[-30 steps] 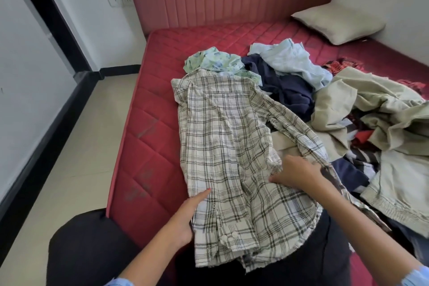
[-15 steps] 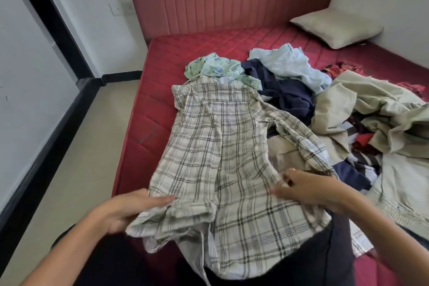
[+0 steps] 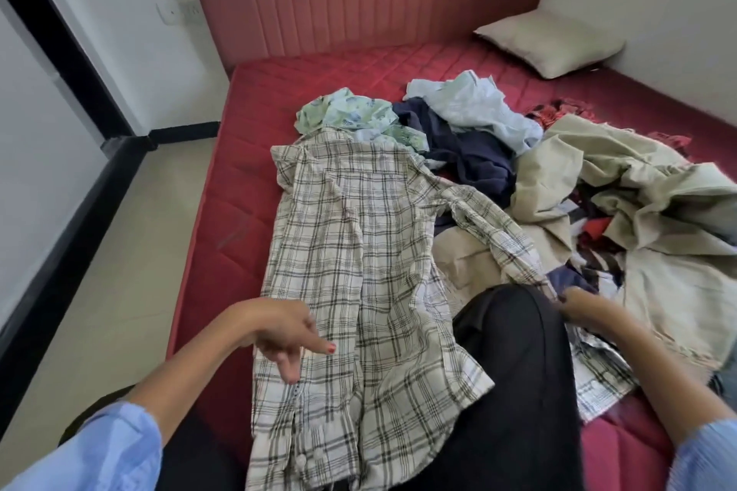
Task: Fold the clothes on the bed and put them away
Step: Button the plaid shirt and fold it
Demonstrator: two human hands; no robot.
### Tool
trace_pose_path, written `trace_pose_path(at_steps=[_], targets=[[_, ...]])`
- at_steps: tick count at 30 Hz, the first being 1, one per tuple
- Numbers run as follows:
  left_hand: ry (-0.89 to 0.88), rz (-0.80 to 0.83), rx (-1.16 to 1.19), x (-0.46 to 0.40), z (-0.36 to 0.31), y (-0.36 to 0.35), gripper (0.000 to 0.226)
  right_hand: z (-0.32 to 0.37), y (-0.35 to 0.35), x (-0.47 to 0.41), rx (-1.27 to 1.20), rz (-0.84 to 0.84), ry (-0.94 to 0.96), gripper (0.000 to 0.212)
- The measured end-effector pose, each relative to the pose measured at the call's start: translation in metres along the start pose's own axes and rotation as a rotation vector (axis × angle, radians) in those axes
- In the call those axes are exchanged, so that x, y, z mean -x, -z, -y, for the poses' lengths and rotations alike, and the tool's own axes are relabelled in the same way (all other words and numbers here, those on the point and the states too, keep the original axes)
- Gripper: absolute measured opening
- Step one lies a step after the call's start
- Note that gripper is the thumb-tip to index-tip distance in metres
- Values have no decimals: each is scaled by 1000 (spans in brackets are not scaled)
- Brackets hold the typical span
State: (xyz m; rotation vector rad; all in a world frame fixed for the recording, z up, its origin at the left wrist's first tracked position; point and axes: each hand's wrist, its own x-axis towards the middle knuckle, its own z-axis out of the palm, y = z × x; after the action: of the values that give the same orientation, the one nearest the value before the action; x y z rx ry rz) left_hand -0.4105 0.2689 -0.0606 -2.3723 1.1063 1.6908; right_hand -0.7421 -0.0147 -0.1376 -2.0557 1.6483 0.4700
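Left hand (image 3: pixel 275 329) loose over white-and-black checked cotton shirt (image 3: pixel 351 271), fingers (image 3: pixel 315 345) apart, holding nothing. Right hand (image 3: pixel 580 305) pinching its sleeve.

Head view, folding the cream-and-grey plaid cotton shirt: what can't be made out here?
- Right hand: fingertips sit at the plaid shirt's sleeve end, partly behind the black-trousered knee; grip unclear.
- Left hand: above the shirt; contact unclear.
- Shirt's hem: cut off by the bottom edge.
- Striped clothes: buried under the beige garment.
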Motion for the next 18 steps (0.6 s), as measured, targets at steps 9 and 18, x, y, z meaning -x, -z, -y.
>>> trace_pose_path(at_steps=[9, 18], targets=[[-170, 19, 32, 3, -63, 13, 42, -1, 29, 6, -113, -27, 14, 32], [-595, -39, 477, 20, -146, 6, 49, 96, 115, 112, -567, -5, 368, 29]])
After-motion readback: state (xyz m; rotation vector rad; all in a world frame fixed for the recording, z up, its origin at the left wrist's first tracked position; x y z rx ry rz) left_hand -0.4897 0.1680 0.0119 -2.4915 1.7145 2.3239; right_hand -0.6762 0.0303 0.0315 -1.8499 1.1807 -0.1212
